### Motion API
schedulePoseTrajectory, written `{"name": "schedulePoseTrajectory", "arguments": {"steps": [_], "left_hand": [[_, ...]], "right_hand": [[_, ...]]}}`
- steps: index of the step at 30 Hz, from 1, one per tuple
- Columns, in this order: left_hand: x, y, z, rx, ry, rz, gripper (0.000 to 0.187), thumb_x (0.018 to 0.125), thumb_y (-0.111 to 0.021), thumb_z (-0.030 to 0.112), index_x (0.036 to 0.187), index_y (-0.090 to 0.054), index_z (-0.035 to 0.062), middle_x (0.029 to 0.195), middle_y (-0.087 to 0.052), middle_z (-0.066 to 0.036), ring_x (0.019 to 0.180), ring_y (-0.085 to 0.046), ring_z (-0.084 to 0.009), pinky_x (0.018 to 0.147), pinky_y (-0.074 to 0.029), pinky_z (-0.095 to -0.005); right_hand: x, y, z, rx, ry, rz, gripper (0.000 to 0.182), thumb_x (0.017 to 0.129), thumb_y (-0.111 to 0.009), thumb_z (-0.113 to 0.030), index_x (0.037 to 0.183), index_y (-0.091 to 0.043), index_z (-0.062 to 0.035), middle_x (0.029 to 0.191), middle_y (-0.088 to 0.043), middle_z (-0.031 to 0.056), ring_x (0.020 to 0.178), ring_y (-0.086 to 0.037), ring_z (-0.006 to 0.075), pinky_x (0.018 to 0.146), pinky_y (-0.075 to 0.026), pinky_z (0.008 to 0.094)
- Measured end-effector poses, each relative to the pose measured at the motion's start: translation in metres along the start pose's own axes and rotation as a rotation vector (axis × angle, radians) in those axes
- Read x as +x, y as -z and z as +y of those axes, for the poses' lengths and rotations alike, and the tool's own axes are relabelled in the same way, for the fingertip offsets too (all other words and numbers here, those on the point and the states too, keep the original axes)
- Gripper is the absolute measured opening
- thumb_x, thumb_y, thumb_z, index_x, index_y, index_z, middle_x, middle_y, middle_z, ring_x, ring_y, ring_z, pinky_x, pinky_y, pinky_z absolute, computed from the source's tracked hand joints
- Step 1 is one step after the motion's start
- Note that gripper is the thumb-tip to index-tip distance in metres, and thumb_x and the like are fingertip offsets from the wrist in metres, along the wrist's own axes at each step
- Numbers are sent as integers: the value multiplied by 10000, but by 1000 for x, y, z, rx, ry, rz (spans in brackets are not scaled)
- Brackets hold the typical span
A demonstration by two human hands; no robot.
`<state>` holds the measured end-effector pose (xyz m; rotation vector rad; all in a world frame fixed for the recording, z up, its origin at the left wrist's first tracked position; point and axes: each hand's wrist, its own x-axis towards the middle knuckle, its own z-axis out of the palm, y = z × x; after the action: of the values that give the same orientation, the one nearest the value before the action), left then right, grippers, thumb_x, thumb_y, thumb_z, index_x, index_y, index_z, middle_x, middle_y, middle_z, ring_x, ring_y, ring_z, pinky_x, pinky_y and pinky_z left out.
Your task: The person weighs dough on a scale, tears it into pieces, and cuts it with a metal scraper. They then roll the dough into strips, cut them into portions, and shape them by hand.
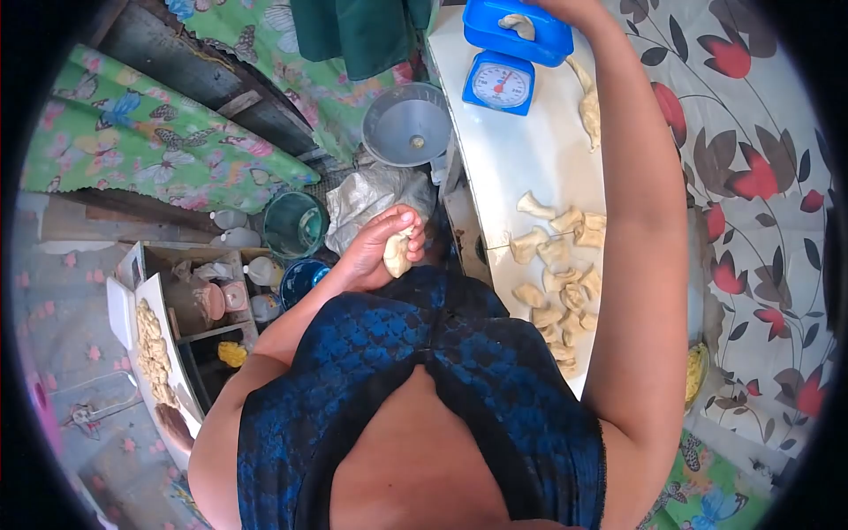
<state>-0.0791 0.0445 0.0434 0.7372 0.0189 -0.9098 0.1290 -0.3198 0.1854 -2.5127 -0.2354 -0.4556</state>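
My left hand (386, 249) is closed around a piece of dough (397, 254) in front of my body. My right arm reaches up over the white table (495, 159). At the top edge my right hand (570, 9) is partly cut off beside the blue tray (552, 49) of a kitchen scale (500, 85), and its fingers are hidden. One curved dough piece (518, 26) lies in that tray. Nearer to me, several cut dough pieces (555, 253) are spread and heaped on the tabletop. A long strip of dough (589, 115) runs beside my right forearm.
Left of the table stand a grey basin (402, 128), a pale sack (367, 199), a green bucket (295, 224) and a blue bucket (302, 277). A shelf unit (208, 337) at far left has small dough pieces (154, 353) on top. Flowered curtain (751, 177) hangs at right.
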Motion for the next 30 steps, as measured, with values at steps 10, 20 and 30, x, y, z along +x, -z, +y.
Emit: {"name": "schedulePoseTrajectory", "arguments": {"steps": [10,20,30], "left_hand": [[-1,3,0,-73,12,21,153,919,-578,224,876,-517,91,876,-560,-69,723,-523,-141,612,-436,-274],[4,11,1,-4,15,13,166,907,-580,248,840,-503,117,897,-567,-60,727,-518,-138,599,-420,-276],[14,14,-1,19,54,-51,171,932,-554,265,883,-474,122,843,-498,-26,686,-445,-110,598,-398,-255]], "right_hand": [[6,-22,26,-222,3,-178,449,641,-730,-161,1070,-662,-48,994,-673,171,924,-645,307,811,-510,375],[1,-39,17,-330,-25,-194,378,681,-760,-253,1007,-692,-74,956,-678,161,884,-649,309,793,-501,409],[-159,-14,-7,949,-254,202,311,855,-542,-52,1158,-603,-14,1011,-637,85,816,-606,140,721,-509,285]]}}
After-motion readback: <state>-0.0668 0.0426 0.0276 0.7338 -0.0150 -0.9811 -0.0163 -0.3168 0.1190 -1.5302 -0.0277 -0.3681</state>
